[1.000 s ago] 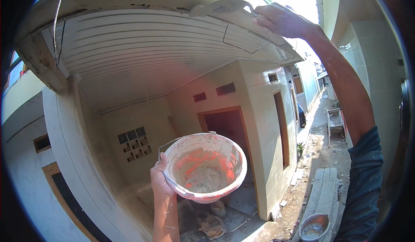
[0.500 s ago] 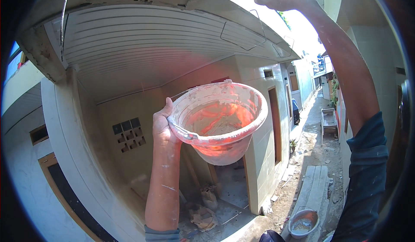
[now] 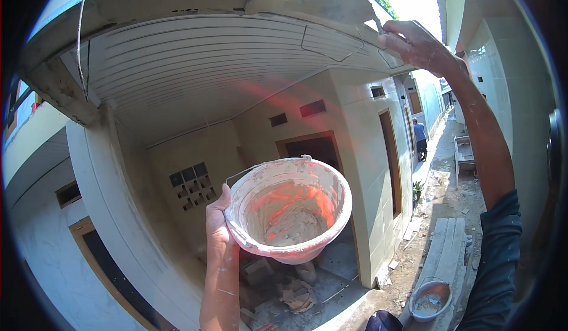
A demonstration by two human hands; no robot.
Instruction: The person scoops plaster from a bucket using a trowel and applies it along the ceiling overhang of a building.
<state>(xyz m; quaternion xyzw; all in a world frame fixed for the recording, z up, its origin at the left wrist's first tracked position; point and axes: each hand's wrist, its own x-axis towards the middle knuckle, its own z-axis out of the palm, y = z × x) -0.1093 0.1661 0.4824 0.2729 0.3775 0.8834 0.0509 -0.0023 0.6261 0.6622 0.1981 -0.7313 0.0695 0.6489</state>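
The left hand point(image 3: 220, 215) holds a bucket point(image 3: 284, 251) by its left side, the thumb pointing up beside the rim and the other fingers mostly hidden behind it. The bucket hangs in mid-air in the centre of the view, tipped so that its inside shows. Pale, wet-looking mix lies in the bottom and smears the reddish walls, and a thin wire handle runs along the far left edge.

The right hand point(image 3: 414, 44) is raised high, its fingers curled around the handle of a trowel point(image 3: 334, 8). The broad blade points left, at the right part of a long beam point(image 3: 160, 2); whether it touches the beam cannot be told. A bent wire point(image 3: 333, 66) hangs below the blade, in front of a slatted ceiling point(image 3: 189, 59).

Down to the right, a pail point(image 3: 429, 317) with pale residue stands on long planks point(image 3: 441, 251). Farther along the alley is another person point(image 3: 419, 134) in a blue top. A crumpled sack point(image 3: 297, 295) lies on the floor beneath the bucket.
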